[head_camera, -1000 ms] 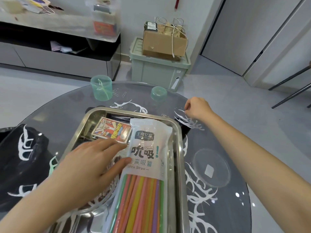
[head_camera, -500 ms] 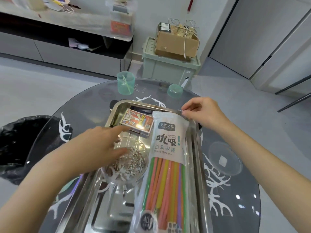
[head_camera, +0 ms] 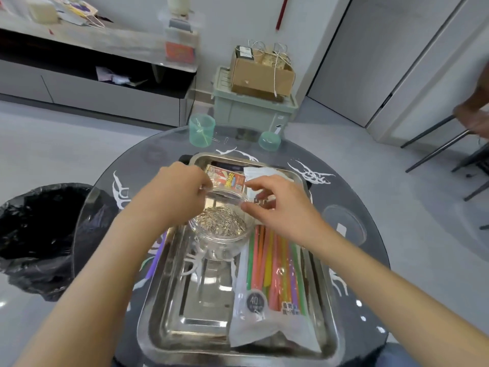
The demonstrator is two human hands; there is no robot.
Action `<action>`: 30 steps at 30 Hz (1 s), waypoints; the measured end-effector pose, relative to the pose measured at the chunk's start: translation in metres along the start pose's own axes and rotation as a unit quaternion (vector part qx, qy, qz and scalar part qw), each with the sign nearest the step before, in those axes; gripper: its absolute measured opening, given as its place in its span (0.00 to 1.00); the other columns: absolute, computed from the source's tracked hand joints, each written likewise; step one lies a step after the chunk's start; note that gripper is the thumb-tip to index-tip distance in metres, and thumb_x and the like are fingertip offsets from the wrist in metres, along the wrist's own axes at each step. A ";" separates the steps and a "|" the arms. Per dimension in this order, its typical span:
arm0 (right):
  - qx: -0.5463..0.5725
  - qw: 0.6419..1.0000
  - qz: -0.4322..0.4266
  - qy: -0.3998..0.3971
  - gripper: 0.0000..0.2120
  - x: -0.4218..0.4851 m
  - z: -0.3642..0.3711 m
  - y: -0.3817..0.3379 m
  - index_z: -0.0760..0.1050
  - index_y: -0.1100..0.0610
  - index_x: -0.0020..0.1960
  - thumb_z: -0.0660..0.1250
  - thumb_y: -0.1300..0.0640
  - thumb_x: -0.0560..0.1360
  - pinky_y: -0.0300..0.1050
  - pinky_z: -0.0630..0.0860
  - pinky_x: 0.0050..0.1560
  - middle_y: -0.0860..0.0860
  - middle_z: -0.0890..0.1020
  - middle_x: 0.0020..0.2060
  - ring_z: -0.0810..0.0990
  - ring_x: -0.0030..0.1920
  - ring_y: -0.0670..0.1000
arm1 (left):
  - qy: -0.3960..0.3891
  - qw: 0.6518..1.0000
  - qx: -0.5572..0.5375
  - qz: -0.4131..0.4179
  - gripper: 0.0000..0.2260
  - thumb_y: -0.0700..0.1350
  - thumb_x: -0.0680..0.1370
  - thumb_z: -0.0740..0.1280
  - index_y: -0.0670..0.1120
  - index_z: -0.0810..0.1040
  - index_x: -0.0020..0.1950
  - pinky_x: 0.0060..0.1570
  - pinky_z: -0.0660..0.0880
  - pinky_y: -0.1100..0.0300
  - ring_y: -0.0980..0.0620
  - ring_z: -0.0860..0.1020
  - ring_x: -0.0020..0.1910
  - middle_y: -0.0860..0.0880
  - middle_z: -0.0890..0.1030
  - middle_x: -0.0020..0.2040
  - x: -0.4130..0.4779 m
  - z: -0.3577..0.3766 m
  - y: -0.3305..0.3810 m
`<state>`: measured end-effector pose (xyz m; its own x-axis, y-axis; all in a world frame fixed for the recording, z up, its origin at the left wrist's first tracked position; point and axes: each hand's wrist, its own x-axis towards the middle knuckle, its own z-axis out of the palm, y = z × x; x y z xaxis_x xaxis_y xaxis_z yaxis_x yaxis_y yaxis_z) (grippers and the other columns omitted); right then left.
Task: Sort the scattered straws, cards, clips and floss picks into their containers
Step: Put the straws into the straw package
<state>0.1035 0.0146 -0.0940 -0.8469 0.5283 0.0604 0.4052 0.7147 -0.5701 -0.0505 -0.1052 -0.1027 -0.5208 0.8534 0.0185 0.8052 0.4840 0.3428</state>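
A clear round container point(head_camera: 219, 243) full of metal paper clips point(head_camera: 221, 225) stands in the steel tray point(head_camera: 169, 300). My left hand point(head_camera: 177, 193) grips its far-left rim. My right hand point(head_camera: 281, 207) holds the right rim, thumb on the edge and fingers curled above it. A card box point(head_camera: 228, 179) lies at the tray's far end, partly behind my hands. The bag of coloured straws point(head_camera: 272, 274) lies along the tray's right side. A green cup point(head_camera: 201, 129) holding a floss pick stands beyond the tray. Two loose clips point(head_camera: 221, 141) lie beside it.
A green lid point(head_camera: 269, 140) sits on the round glass table point(head_camera: 370, 197) behind the tray. A clear lid point(head_camera: 344, 229) lies right of the tray. A purple straw point(head_camera: 156, 259) shows at the tray's left edge. A black-lined bin point(head_camera: 34, 234) stands on the floor at left.
My right hand came from the tray's far-right corner to the clip container's right rim. My left hand moved up from over the clips to the far-left rim. The camera tilted down.
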 end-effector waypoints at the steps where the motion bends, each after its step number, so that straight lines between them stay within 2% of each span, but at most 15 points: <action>1: -0.003 1.000 0.021 -0.011 0.17 -0.002 -0.003 0.000 0.76 0.52 0.62 0.69 0.51 0.75 0.43 0.77 0.52 0.46 0.79 0.48 0.79 0.46 0.46 | 0.016 1.000 -0.002 0.007 0.15 0.42 0.78 0.59 0.51 0.79 0.61 0.52 0.75 0.52 0.42 0.79 0.48 0.44 0.82 0.53 0.000 -0.002 0.004; 4: 0.014 0.999 0.037 0.019 0.11 -0.002 -0.013 0.001 0.80 0.55 0.57 0.67 0.59 0.75 0.48 0.79 0.50 0.48 0.83 0.42 0.82 0.41 0.47 | 0.078 0.997 -0.014 0.015 0.13 0.44 0.78 0.61 0.51 0.81 0.59 0.48 0.74 0.55 0.45 0.79 0.48 0.49 0.83 0.49 -0.001 -0.001 0.016; 7: 0.031 0.995 0.043 0.082 0.09 -0.001 -0.030 0.008 0.83 0.58 0.49 0.68 0.64 0.72 0.43 0.81 0.44 0.50 0.84 0.36 0.82 0.35 0.44 | 0.167 0.979 -0.115 -0.016 0.07 0.53 0.77 0.64 0.56 0.81 0.50 0.42 0.74 0.57 0.50 0.79 0.44 0.58 0.81 0.40 0.000 -0.003 0.028; 8: 0.042 0.994 0.046 0.093 0.09 -0.001 -0.037 0.011 0.83 0.58 0.49 0.68 0.64 0.71 0.40 0.81 0.43 0.50 0.84 0.36 0.82 0.34 0.44 | 0.156 0.974 -0.162 -0.023 0.07 0.57 0.76 0.65 0.58 0.79 0.49 0.43 0.74 0.57 0.52 0.79 0.43 0.60 0.80 0.39 0.002 -0.003 0.029; 10: 0.047 0.992 0.040 0.110 0.09 0.000 -0.052 0.019 0.83 0.58 0.48 0.67 0.64 0.71 0.33 0.79 0.41 0.50 0.85 0.37 0.81 0.34 0.42 | 0.051 0.952 -0.300 -0.033 0.13 0.63 0.74 0.65 0.59 0.76 0.54 0.41 0.78 0.55 0.55 0.79 0.43 0.60 0.80 0.43 0.005 -0.003 0.037; 12: 0.033 0.992 0.026 0.122 0.08 0.004 -0.066 0.031 0.84 0.56 0.47 0.68 0.63 0.71 0.26 0.74 0.39 0.48 0.84 0.36 0.79 0.33 0.39 | -0.060 0.885 -0.455 -0.084 0.14 0.59 0.75 0.67 0.56 0.74 0.57 0.36 0.81 0.55 0.52 0.79 0.45 0.54 0.79 0.49 0.013 0.001 0.050; 13: 0.029 0.992 0.016 0.123 0.08 0.007 -0.071 0.036 0.84 0.55 0.46 0.68 0.63 0.71 0.25 0.72 0.39 0.46 0.84 0.35 0.79 0.33 0.37 | -0.083 0.854 -0.502 -0.111 0.13 0.56 0.75 0.68 0.53 0.75 0.58 0.35 0.81 0.53 0.49 0.79 0.46 0.51 0.79 0.51 0.018 0.004 0.055; 14: 0.025 0.992 0.005 0.123 0.07 0.009 -0.075 0.041 0.84 0.54 0.46 0.68 0.62 0.71 0.25 0.72 0.39 0.44 0.83 0.35 0.79 0.34 0.37 | -0.084 0.839 -0.522 -0.127 0.12 0.53 0.76 0.68 0.51 0.76 0.57 0.35 0.81 0.51 0.45 0.78 0.48 0.48 0.79 0.53 0.022 0.006 0.061; 16: 0.053 0.991 -0.011 0.119 0.06 0.021 -0.086 0.060 0.84 0.55 0.44 0.68 0.60 0.73 0.29 0.76 0.41 0.44 0.83 0.33 0.81 0.36 0.39 | -0.069 0.835 -0.529 -0.136 0.09 0.50 0.76 0.68 0.50 0.78 0.55 0.34 0.81 0.49 0.40 0.77 0.51 0.45 0.78 0.56 0.038 0.010 0.073; 18: 0.111 0.988 0.025 0.109 0.08 0.038 -0.095 0.087 0.83 0.57 0.42 0.65 0.58 0.75 0.41 0.81 0.43 0.49 0.84 0.33 0.83 0.37 0.47 | -0.054 0.841 -0.522 -0.130 0.08 0.51 0.76 0.68 0.50 0.80 0.53 0.31 0.80 0.53 0.42 0.77 0.50 0.45 0.78 0.55 0.054 0.011 0.083; 20: 0.055 0.993 0.058 0.084 0.10 0.062 -0.100 0.125 0.80 0.61 0.42 0.63 0.57 0.76 0.50 0.80 0.47 0.54 0.84 0.37 0.82 0.41 0.55 | -0.047 0.847 -0.513 -0.128 0.09 0.51 0.76 0.67 0.49 0.80 0.53 0.29 0.79 0.57 0.46 0.76 0.47 0.46 0.77 0.54 0.070 0.012 0.092; 22: -0.075 0.994 0.081 -0.004 0.10 0.078 -0.095 0.157 0.78 0.63 0.48 0.64 0.56 0.76 0.52 0.76 0.51 0.57 0.83 0.44 0.79 0.47 0.58 | -0.045 0.851 -0.506 -0.136 0.10 0.51 0.77 0.66 0.48 0.79 0.54 0.29 0.79 0.57 0.47 0.76 0.45 0.46 0.76 0.54 0.081 0.015 0.095; 24: -0.159 0.982 0.072 -0.072 0.11 0.090 -0.089 0.181 0.77 0.60 0.52 0.66 0.53 0.75 0.52 0.75 0.53 0.55 0.81 0.47 0.77 0.51 0.58 | -0.033 0.854 -0.497 -0.153 0.11 0.52 0.77 0.67 0.48 0.79 0.54 0.29 0.80 0.57 0.48 0.77 0.43 0.47 0.77 0.52 0.091 0.019 0.095; 28: -0.180 0.981 0.036 -0.062 0.14 0.099 -0.081 0.202 0.77 0.56 0.58 0.67 0.53 0.75 0.47 0.71 0.56 0.53 0.79 0.53 0.76 0.57 0.55 | -0.020 0.850 -0.497 -0.175 0.12 0.52 0.76 0.67 0.47 0.80 0.55 0.30 0.79 0.56 0.47 0.77 0.42 0.45 0.77 0.52 0.107 0.028 0.086; 30: -0.217 0.973 0.014 -0.074 0.11 0.094 -0.079 0.210 0.77 0.55 0.57 0.66 0.54 0.75 0.46 0.71 0.54 0.52 0.77 0.52 0.76 0.55 0.54 | -0.020 0.850 -0.493 -0.182 0.11 0.52 0.76 0.66 0.48 0.80 0.55 0.30 0.79 0.56 0.45 0.78 0.43 0.43 0.77 0.54 0.112 0.030 0.079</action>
<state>0.1365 0.2507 -0.1438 -0.8605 0.5018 -0.0879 0.5094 0.8441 -0.1673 -0.0362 0.0346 -0.1019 -0.6592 0.6970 -0.2822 -0.0475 0.3359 0.9407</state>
